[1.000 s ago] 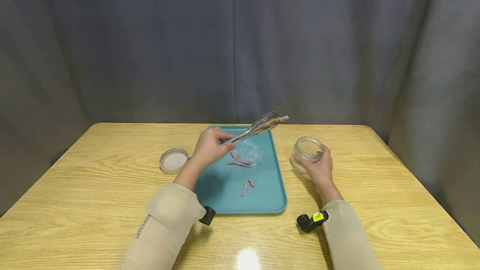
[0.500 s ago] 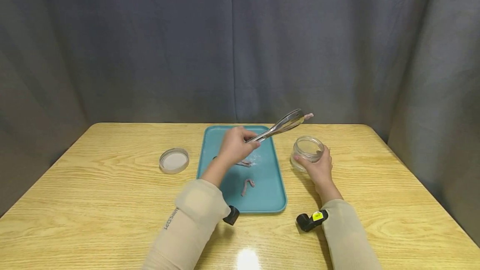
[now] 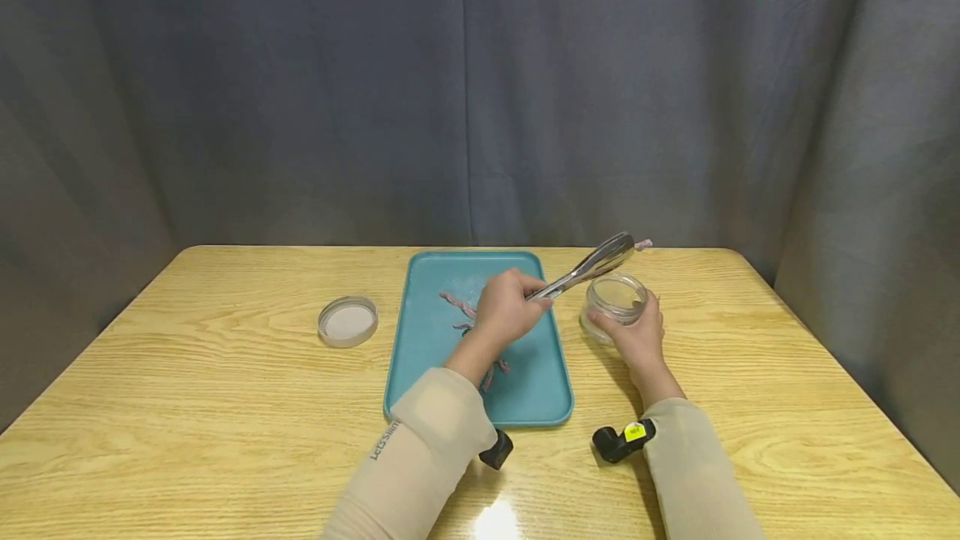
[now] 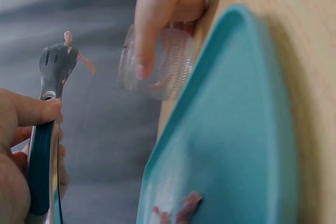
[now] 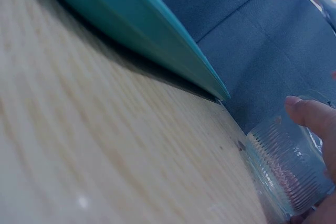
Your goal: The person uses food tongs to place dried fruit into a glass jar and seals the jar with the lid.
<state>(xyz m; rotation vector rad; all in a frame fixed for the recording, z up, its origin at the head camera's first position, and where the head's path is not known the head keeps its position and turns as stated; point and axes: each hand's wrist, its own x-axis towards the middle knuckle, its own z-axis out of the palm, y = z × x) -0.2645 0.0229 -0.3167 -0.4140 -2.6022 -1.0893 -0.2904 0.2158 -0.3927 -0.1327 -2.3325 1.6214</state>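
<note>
Farther right than half a second ago, the left hand (image 3: pixel 510 307) brings the metal tongs (image 3: pixel 600 261) closer to the right hand (image 3: pixel 641 338), whose place is unchanged. The left hand grips the tongs by the handle, thumb pressed along it; their rounded heads, ahead of that hand, pinch a pink strip (image 3: pixel 643 245). In the left wrist view this strip sticks out on both sides of the tongs. Their tips hang in the air just past the mouth of the glass jar (image 3: pixel 597 320), apart from it.

The right hand grasps the glass jar, thumb on the near side, and the jar stands upright on the desk (image 3: pixel 225 407). Something pinkish shows through its ribbed wall; whether it lies inside is hard to tell.

Below the left hand lies the teal tray (image 3: pixel 420 361). On it, just left of that hand, are pink strips (image 3: pixel 453 302), partly hidden, with a pale powdery patch (image 3: pixel 465 282) beyond. One more bent strip (image 3: pixel 489 377) shows beside the left forearm. Well left of both hands, the round lid (image 3: pixel 348 322) rests on the desk.
</note>
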